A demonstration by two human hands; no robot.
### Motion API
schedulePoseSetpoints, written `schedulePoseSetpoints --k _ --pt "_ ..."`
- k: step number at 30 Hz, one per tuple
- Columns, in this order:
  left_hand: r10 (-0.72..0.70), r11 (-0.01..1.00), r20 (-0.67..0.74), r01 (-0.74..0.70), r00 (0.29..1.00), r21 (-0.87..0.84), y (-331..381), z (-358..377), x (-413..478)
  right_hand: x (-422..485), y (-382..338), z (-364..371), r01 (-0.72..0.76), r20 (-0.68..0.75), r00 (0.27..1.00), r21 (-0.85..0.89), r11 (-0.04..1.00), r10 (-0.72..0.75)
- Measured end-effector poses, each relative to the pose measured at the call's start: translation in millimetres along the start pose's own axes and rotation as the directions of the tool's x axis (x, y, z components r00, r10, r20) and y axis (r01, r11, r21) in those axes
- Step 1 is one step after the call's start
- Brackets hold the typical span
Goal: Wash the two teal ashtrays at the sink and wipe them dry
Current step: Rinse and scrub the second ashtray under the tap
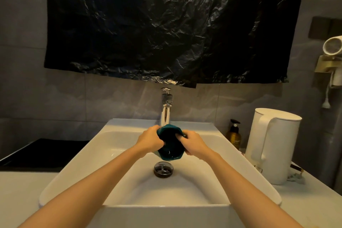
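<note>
A teal ashtray [170, 146] is held tilted over the white sink [118, 153], below the chrome tap [166, 113], its hollow facing me. My left hand [150, 139] grips its left rim. My right hand [193, 144] holds its right rim, with the fingers reaching into the hollow. I cannot tell whether water is running. The second teal ashtray is out of sight.
A round drain [163, 169] lies in the basin under the ashtray. On the counter to the right stand a white kettle [272, 144] and an amber pump bottle [234, 136]. A black tray [44, 152] lies to the left. Black plastic sheeting [166, 24] hangs on the wall above.
</note>
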State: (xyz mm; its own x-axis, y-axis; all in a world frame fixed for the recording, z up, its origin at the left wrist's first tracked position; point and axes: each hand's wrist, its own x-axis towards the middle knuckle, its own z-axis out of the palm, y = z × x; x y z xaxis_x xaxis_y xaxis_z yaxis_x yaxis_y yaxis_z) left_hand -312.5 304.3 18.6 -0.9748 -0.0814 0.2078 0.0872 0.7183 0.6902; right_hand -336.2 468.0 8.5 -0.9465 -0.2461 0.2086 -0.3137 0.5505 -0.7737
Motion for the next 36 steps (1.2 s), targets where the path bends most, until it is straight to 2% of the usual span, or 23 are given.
schedulePoseSetpoints --k 2,4,7,9,12,14,15,18,22,25,29,32,34,36 --pt "-0.102 0.987 0.065 0.109 0.993 -0.117 -4.8 -6.7 -5.4 -6.8 -10.0 -0.9 -0.059 0.108 0.993 0.087 0.994 0.049" --pt "-0.182 0.950 0.089 0.199 0.979 -0.241 -5.9 -17.4 -13.6 -13.4 -23.7 -0.4 -0.026 0.095 0.995 0.155 0.988 0.012" --pt "-0.310 0.812 0.126 0.332 0.942 -0.480 -4.5 -41.0 -30.4 -24.1 -51.2 4.2 0.213 -0.120 0.973 0.130 0.968 -0.198" --pt "-0.349 0.691 0.175 0.379 0.921 -0.616 -7.1 -61.0 -42.2 -32.9 -68.6 9.9 0.409 -0.184 0.892 -0.060 0.910 -0.413" --pt "-0.346 0.597 0.198 0.378 0.917 -0.707 -15.0 -94.4 -63.1 -56.4 -94.9 21.4 0.573 0.021 0.798 -0.334 0.748 -0.602" --pt "-0.340 0.603 0.173 0.355 0.924 -0.715 -20.1 -114.8 -78.5 -68.5 -111.8 32.3 0.629 0.149 0.738 -0.506 0.590 -0.658" --pt "-0.339 0.614 0.160 0.347 0.927 -0.709 -23.2 -124.3 -87.2 -72.4 -120.5 38.4 0.652 0.191 0.712 -0.535 0.537 -0.675" --pt "-0.352 0.631 0.130 0.338 0.927 -0.699 -35.4 -153.7 -114.2 -81.7 -151.0 59.2 0.701 0.240 0.688 -0.466 0.540 -0.685" --pt "-0.341 0.615 0.117 0.315 0.933 -0.723 -62.2 -199.0 -148.7 -96.6 -187.4 94.0 0.763 0.238 0.630 -0.363 0.534 -0.739" --pt "-0.369 0.723 0.040 0.314 0.929 -0.616 -80.6 -230.7 -174.1 -107.0 -213.3 122.4 0.803 0.239 0.588 -0.289 0.522 -0.773" --pt "-0.455 0.873 -0.247 0.374 0.855 -0.312 -111.4 -258.0 -200.7 -122.5 -237.8 166.3 0.830 0.285 0.557 -0.211 0.516 -0.780" --pt "-0.313 0.948 -0.400 0.305 0.861 -0.085 -148.2 -272.9 -222.0 -138.1 -243.4 201.6 0.819 0.321 0.572 -0.169 0.548 -0.755" --pt "-0.240 0.961 -0.436 0.277 0.867 0.021 -171.7 -279.7 -238.8 -148.0 -242.2 224.1 0.815 0.337 0.574 -0.143 0.562 -0.746" --pt "-0.225 0.956 -0.442 0.284 0.868 0.070 -194.0 -281.4 -252.1 -155.8 -239.2 244.8 0.810 0.353 0.578 -0.136 0.571 -0.736"
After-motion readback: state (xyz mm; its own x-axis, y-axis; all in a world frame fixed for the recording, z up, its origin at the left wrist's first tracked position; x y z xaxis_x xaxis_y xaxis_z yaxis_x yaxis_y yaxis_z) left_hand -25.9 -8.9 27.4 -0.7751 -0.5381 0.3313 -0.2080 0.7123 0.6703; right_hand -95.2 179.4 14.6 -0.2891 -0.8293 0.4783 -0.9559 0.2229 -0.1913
